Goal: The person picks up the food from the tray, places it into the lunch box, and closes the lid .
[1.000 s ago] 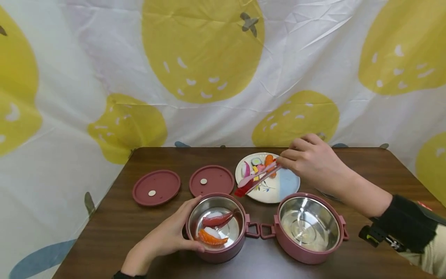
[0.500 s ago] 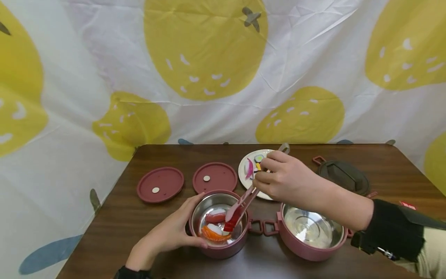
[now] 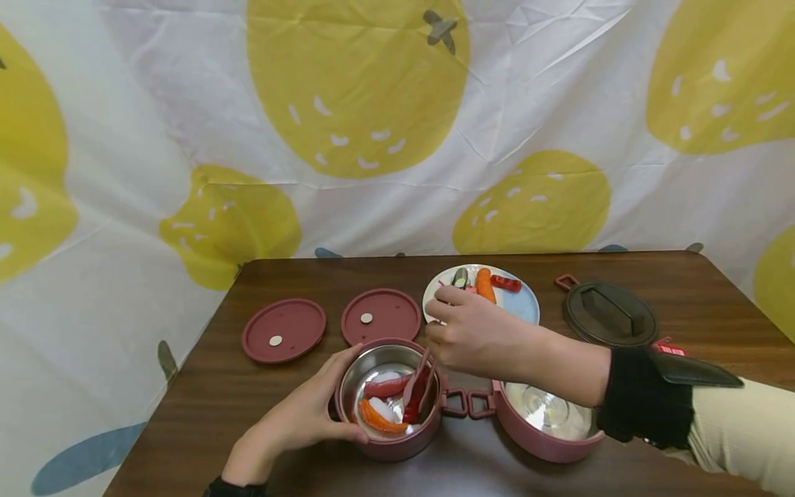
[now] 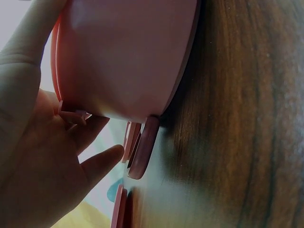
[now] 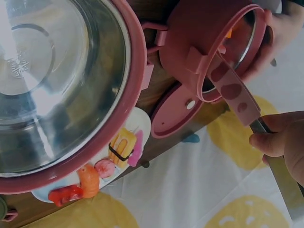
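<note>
My left hand (image 3: 304, 407) grips the left side of a small pink steel-lined pot (image 3: 397, 452), thumb in front and fingers behind. In the left wrist view its fingers lie near the pot's handle (image 4: 145, 147). My right hand (image 3: 472, 338) pinches pink-tipped tongs (image 5: 232, 92) that reach down into this pot. A red food piece (image 3: 410, 413) is at the tongs' tips, low inside the pot. Beside it lie a red-topped toy sushi (image 3: 388, 387) and an orange-topped toy sushi (image 3: 377, 417). The right hand partly hides the tongs in the head view.
A second pink pot (image 3: 546, 442) stands to the right, under my right forearm. Behind is a plate (image 3: 524, 304) with several toy foods. Two pink lids (image 3: 288, 324) lie at the back left. A dark round lidded item (image 3: 611, 314) lies at the back right.
My right hand has moved left and toward me, bringing the tongs with the red food piece from above the plate down into the left pot. The left hand stays on the pot.
</note>
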Motion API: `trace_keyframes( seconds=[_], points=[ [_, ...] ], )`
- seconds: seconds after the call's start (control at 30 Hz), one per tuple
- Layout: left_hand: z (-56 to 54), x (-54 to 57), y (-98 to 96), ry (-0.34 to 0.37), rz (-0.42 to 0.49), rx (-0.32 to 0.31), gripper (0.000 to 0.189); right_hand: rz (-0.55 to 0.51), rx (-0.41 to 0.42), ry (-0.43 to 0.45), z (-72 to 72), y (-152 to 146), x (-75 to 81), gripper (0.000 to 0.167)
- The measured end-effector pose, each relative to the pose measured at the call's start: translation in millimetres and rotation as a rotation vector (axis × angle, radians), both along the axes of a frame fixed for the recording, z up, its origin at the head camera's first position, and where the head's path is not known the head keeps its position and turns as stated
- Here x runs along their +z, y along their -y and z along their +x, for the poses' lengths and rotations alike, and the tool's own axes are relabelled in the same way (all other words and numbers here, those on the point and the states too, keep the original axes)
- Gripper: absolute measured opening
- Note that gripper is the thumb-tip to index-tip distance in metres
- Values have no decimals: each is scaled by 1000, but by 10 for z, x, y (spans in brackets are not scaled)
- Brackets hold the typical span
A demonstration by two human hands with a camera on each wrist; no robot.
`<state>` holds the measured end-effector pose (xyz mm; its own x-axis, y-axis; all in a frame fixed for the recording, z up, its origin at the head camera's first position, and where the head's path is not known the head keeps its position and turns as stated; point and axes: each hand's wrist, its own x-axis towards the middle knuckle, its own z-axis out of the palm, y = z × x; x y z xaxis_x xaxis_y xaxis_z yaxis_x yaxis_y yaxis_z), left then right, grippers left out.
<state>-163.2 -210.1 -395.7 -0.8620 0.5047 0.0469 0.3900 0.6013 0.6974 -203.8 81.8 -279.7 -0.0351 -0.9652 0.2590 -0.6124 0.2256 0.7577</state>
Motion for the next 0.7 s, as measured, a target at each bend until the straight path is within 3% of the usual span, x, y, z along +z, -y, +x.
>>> trace_keyframes(
  seconds=[0.23, 0.7],
  points=[
    [-5, -2, -4, 19, 15, 9, 117, 43, 12, -11, 31, 94, 53, 16],
    [0, -5, -16, 35, 35, 11, 117, 169, -57, 11, 108, 170, 184, 20]
  ],
)
